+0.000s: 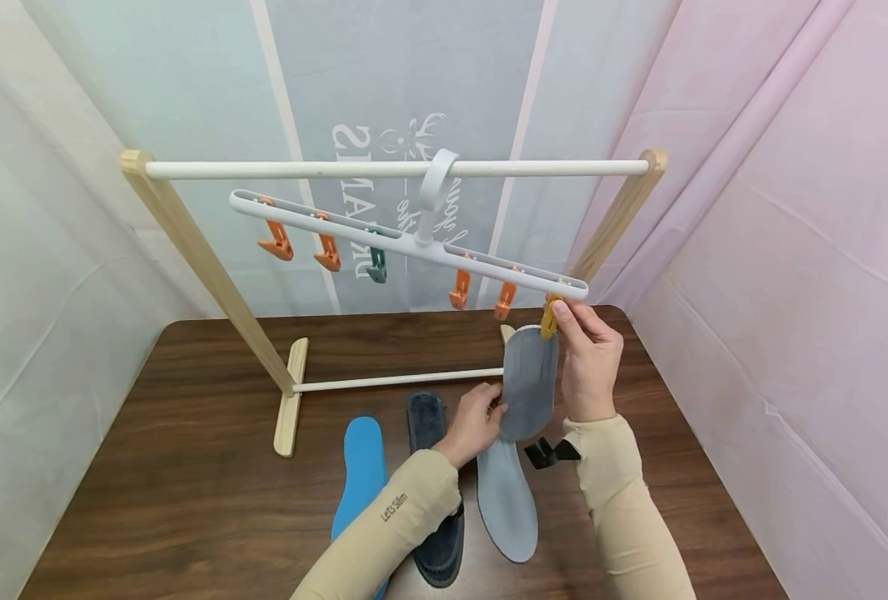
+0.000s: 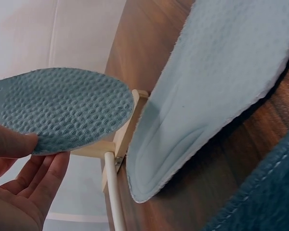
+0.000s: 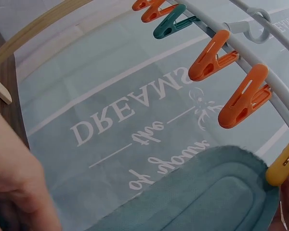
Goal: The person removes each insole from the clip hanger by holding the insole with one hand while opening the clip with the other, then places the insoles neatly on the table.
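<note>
A grey insole (image 1: 530,387) hangs at the right end of a white clip hanger (image 1: 414,245). In the left wrist view its textured face shows, and my left hand (image 2: 26,180) pinches its edge between thumb and fingers. With thumb and fingertips, my right hand (image 1: 592,362) pinches the yellow clip (image 1: 549,317) at the hanger's end. That clip's tip overlaps the insole's upper right corner in the right wrist view. Under the hanging insole, a second grey insole (image 1: 507,504) lies on the table. Orange clips (image 1: 460,288) and a green clip (image 1: 376,257) hang along the bar with nothing in them.
The hanger tilts down to the right, hooked on the white rail (image 1: 324,170) of a wooden-legged rack (image 1: 212,275). A blue insole (image 1: 364,467) and dark insoles (image 1: 441,546) lie on the brown table (image 1: 189,500). Pale curtains (image 1: 811,250) enclose the sides and back.
</note>
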`<action>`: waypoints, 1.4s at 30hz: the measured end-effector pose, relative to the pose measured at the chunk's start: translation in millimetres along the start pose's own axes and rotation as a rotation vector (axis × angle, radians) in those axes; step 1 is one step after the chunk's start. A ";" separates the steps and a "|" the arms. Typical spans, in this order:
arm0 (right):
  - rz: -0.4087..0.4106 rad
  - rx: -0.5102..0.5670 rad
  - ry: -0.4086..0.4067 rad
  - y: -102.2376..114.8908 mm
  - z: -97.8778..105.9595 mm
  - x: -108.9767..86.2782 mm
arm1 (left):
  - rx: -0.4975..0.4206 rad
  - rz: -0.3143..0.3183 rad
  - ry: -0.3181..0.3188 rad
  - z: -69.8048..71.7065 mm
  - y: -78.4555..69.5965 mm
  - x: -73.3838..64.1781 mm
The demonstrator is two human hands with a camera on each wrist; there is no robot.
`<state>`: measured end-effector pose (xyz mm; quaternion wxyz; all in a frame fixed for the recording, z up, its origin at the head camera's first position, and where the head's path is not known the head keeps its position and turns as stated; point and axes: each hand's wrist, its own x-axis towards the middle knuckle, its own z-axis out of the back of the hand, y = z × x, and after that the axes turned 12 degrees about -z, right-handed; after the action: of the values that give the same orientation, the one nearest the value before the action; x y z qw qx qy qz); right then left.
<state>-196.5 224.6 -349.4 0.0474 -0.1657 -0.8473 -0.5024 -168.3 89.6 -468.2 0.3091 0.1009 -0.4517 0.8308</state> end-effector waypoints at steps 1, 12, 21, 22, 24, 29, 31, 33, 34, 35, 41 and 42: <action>0.000 0.001 -0.003 0.2 -0.3 0.2 | -0.003 0.005 0.006 -0.5 0.6 -0.9; 0.002 0.009 0.016 0.2 -0.9 1.6 | -0.015 0.031 0.026 -2.9 3.4 -8.4; -0.016 0.014 0.020 1.9 -0.2 2.6 | 0.006 0.018 0.024 -5.0 2.4 -18.5; -0.018 0.016 0.023 2.2 -0.2 2.6 | 0.003 0.012 0.018 -4.9 2.1 -18.9; -0.026 0.026 0.029 2.5 -0.2 2.4 | 0.000 0.009 0.012 -4.3 1.5 -19.6; -0.047 0.028 0.037 2.5 0.3 1.3 | -0.015 0.041 0.016 -1.0 -2.0 -19.6; -0.052 0.020 0.041 2.2 0.5 1.0 | -0.023 0.059 0.018 0.1 -3.5 -19.4; -0.054 0.014 0.048 1.9 1.0 0.8 | -0.028 0.067 0.016 0.8 -4.5 -19.5; -0.055 0.012 0.052 1.7 1.2 0.7 | -0.029 0.067 0.015 1.0 -4.7 -19.6; -0.056 0.009 0.055 1.5 1.5 0.4 | -0.028 0.064 0.013 1.3 -5.0 -19.8; -0.058 0.004 0.066 1.4 1.7 -1.0 | -0.042 0.048 0.016 3.5 -8.2 -22.0; -0.058 0.006 0.069 1.7 1.5 -1.0 | -0.044 0.051 0.018 3.9 -8.9 -22.7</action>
<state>-194.9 226.4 -349.0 0.0623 -0.1234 -0.8510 -0.5066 -145.5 80.4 -470.1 0.2943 0.0749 -0.4695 0.8290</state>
